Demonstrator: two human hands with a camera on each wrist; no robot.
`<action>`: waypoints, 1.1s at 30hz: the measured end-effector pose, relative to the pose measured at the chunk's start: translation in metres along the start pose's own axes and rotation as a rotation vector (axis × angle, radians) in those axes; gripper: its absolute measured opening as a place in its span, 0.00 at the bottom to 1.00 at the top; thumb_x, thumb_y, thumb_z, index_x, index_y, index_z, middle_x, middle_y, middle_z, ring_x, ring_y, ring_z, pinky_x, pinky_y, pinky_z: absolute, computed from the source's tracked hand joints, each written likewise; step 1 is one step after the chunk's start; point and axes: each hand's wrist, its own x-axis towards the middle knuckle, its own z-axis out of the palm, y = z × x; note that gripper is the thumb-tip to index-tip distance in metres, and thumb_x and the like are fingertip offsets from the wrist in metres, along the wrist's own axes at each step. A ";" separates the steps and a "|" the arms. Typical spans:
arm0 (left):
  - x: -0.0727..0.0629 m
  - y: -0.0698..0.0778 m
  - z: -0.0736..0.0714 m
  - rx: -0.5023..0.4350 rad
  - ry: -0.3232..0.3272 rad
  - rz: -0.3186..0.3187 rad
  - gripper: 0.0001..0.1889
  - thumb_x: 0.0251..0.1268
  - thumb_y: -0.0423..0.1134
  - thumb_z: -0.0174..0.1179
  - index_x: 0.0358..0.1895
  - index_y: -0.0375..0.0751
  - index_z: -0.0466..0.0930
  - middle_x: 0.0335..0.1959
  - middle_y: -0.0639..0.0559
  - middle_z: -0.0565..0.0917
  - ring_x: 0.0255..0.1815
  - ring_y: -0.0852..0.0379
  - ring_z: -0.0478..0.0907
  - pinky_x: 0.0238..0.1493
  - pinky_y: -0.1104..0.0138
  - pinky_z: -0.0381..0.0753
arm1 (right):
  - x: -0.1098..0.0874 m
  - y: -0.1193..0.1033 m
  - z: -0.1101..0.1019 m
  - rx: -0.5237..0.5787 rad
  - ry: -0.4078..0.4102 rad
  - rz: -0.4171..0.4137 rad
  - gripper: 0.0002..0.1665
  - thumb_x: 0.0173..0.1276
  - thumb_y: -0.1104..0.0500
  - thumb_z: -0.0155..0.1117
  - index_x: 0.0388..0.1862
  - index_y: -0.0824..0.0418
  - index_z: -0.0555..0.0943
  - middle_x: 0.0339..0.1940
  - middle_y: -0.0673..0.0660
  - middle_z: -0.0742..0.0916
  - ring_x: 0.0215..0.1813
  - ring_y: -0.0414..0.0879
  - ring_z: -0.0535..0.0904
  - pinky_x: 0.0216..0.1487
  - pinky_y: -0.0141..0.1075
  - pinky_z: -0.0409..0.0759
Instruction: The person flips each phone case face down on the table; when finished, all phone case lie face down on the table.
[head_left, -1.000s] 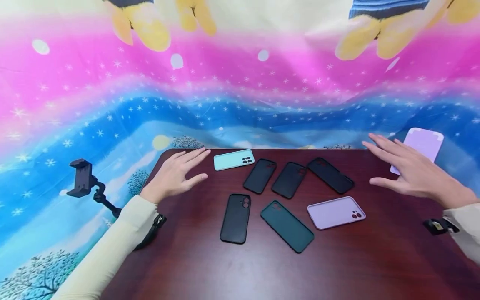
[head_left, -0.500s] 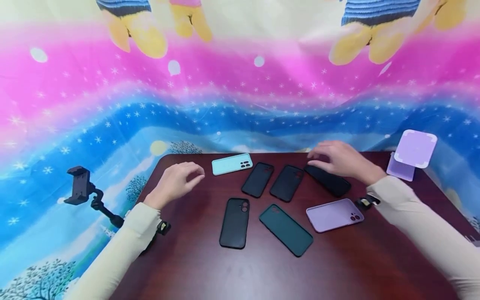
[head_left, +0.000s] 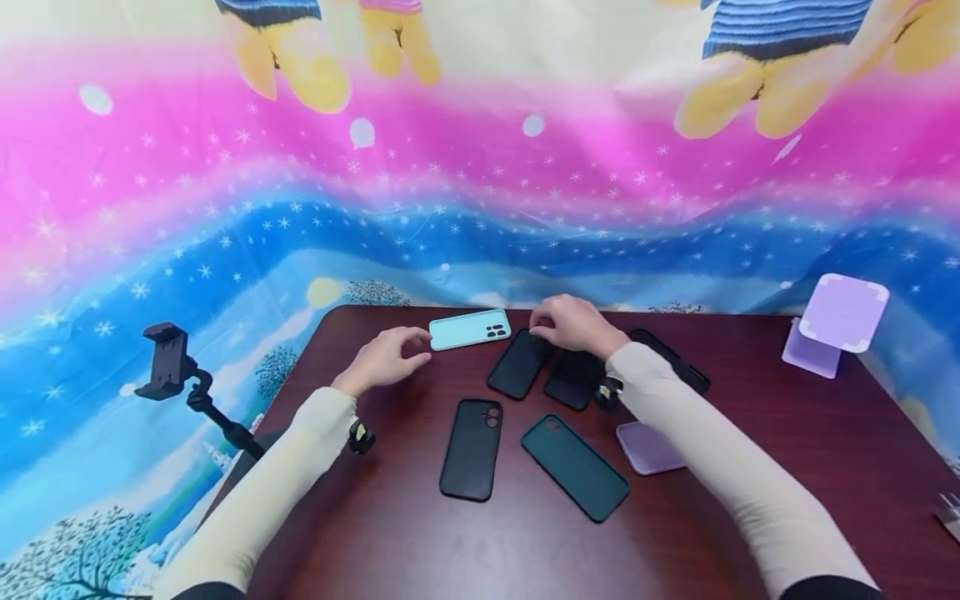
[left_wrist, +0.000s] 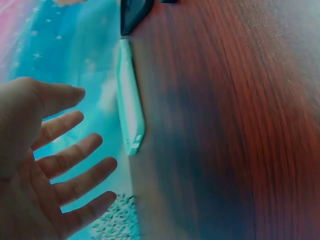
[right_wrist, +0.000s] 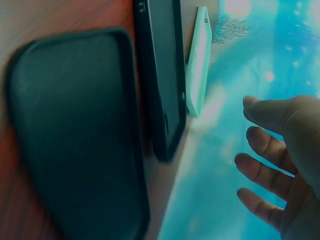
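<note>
In the head view, my left hand [head_left: 381, 358] hovers at the left end of a mint phone case [head_left: 467, 330], fingers loosely bent. The left wrist view shows those fingers spread, apart from the mint case [left_wrist: 129, 97] and holding nothing. My right hand [head_left: 576, 323] hangs over the top of a black phone case [head_left: 517, 367], beside a second black case [head_left: 573, 382]. Its fingers are relaxed around nothing in the right wrist view. A third black case [head_left: 684, 367] lies partly behind the right sleeve. Nearer are another black case [head_left: 471, 450], a dark green case [head_left: 576, 468] and a half-hidden purple case [head_left: 647, 448].
A purple stand [head_left: 843, 312] is at the table's back right corner. Left of the table stands a black phone holder [head_left: 167, 362] on an arm. A patterned cloth [head_left: 480, 208] hangs behind the back edge. A small object [head_left: 948, 510] shows at the right edge.
My right hand has swept left from beside the purple stand to the black cases. My left hand has moved slightly right, toward the mint case, its fingers bending. The cases have stayed put.
</note>
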 end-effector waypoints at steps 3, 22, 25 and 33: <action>0.011 0.000 0.006 0.004 -0.023 -0.051 0.26 0.75 0.49 0.61 0.72 0.46 0.74 0.63 0.41 0.82 0.64 0.43 0.79 0.61 0.42 0.78 | 0.018 -0.006 0.010 0.012 -0.031 0.079 0.08 0.74 0.52 0.68 0.45 0.50 0.90 0.46 0.52 0.90 0.42 0.48 0.84 0.44 0.46 0.82; 0.045 -0.005 0.034 0.083 -0.011 -0.174 0.10 0.72 0.43 0.64 0.51 0.46 0.86 0.59 0.42 0.81 0.57 0.44 0.78 0.54 0.46 0.80 | 0.049 -0.004 0.058 0.158 -0.143 0.255 0.19 0.74 0.50 0.68 0.61 0.53 0.86 0.63 0.56 0.86 0.66 0.56 0.80 0.76 0.58 0.65; 0.047 -0.006 0.036 0.099 -0.003 -0.162 0.07 0.72 0.43 0.64 0.45 0.47 0.87 0.56 0.42 0.80 0.53 0.45 0.77 0.51 0.48 0.79 | 0.051 -0.005 0.064 0.152 -0.112 0.256 0.14 0.74 0.51 0.67 0.55 0.51 0.89 0.60 0.55 0.88 0.64 0.55 0.81 0.76 0.58 0.65; 0.045 -0.008 0.036 0.109 -0.008 -0.143 0.07 0.74 0.43 0.63 0.42 0.46 0.87 0.57 0.42 0.79 0.58 0.43 0.74 0.55 0.48 0.77 | 0.056 -0.011 0.072 0.130 -0.064 0.255 0.08 0.74 0.51 0.68 0.44 0.49 0.91 0.53 0.54 0.88 0.60 0.54 0.81 0.76 0.57 0.65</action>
